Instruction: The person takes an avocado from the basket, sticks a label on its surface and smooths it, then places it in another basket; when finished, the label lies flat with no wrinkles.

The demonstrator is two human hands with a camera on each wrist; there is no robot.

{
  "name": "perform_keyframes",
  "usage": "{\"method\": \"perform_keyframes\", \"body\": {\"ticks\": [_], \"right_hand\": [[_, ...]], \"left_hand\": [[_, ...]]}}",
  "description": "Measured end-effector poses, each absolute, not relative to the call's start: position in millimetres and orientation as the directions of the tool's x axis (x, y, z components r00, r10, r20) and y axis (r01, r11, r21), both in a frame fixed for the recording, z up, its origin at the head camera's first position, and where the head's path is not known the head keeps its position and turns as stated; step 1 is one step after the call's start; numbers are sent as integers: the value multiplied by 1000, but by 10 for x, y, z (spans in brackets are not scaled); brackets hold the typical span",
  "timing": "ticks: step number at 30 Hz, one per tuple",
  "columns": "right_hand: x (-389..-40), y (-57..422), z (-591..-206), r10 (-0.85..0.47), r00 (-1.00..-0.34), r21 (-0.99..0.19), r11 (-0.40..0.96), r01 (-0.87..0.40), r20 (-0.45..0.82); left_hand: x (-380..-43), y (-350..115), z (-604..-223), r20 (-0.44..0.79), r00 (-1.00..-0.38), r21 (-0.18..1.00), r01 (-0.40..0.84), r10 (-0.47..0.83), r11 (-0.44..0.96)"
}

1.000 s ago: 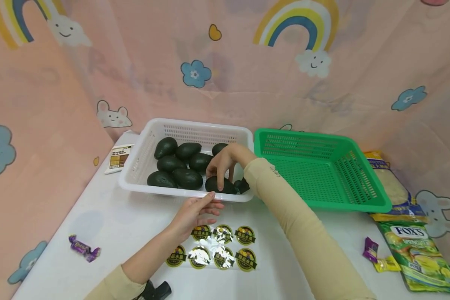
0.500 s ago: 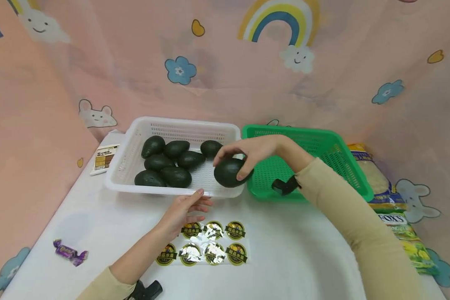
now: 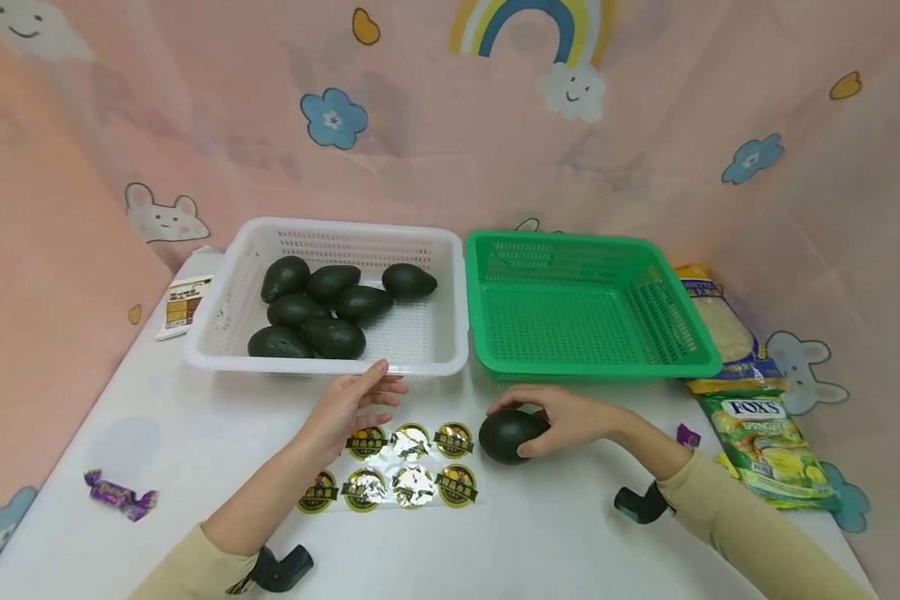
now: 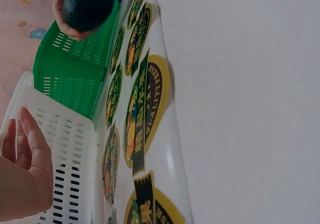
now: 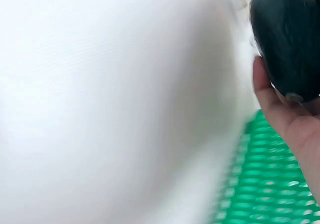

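A dark green avocado (image 3: 513,436) is gripped between the thumb and fingers of my right hand (image 3: 570,421), just right of the sticker sheet (image 3: 420,500). The right wrist view shows the same avocado (image 5: 287,38) lengthwise, with a finger along its side. My left hand (image 3: 348,412) has its thumb tip at the front rim of the white basket (image 3: 270,363), its fingers loosely extended below. Several avocados (image 3: 333,338) lie in that basket, mostly toward its left. Round gold-and-black fruit stickers (image 4: 150,111) fill the sheet in the left wrist view.
A green basket (image 3: 555,333) stands right of the white one, its floor bare. Snack bags, including a green candy bag (image 3: 768,450), lie along the right edge. A purple wrapped candy (image 3: 120,495) is at the left, and a small packet (image 3: 183,307) sits beside the white basket.
My right hand has lifted an avocado out of the white basket and carried it forward to beside the stickers. My left hand has stayed at the basket's front rim. The head view has shifted.
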State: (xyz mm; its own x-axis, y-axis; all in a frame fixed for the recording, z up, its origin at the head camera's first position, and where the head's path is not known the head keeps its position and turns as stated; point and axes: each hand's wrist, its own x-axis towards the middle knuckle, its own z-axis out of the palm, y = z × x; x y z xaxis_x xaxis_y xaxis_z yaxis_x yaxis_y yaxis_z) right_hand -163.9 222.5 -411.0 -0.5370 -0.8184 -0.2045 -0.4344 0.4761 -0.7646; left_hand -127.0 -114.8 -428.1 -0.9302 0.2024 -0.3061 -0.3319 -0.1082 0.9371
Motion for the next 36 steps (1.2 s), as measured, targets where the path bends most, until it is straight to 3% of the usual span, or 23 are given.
{"method": "perform_keyframes", "body": {"ticks": [4, 11, 17, 22, 36], "right_hand": [[-1644, 2241, -4300, -789, -598, -720, 496, -485, -140], [-1636, 2254, -4361, -816, -572, -704, 455, -545, -85], [-1589, 2270, -4377, -789, -611, -674, 483, -559, -59], [-1523, 2269, -4405, -803, -596, -651, 463, -602, -20], [-1489, 2250, -4398, -805, -593, -634, 475, -610, -33]], "left_hand": [[-1285, -1154, -4276, -295, -935, 940, -322, 198, -118], [-1292, -1156, -4269, -305, -933, 936, -330, 190, -120], [-1284, -1150, -4260, -304, -934, 938, -328, 189, -110], [-1279, -1142, -4247, -297, -935, 942, -320, 191, -99], [-1271, -1156, -4260, -301, -934, 943, -322, 191, -85]]}}
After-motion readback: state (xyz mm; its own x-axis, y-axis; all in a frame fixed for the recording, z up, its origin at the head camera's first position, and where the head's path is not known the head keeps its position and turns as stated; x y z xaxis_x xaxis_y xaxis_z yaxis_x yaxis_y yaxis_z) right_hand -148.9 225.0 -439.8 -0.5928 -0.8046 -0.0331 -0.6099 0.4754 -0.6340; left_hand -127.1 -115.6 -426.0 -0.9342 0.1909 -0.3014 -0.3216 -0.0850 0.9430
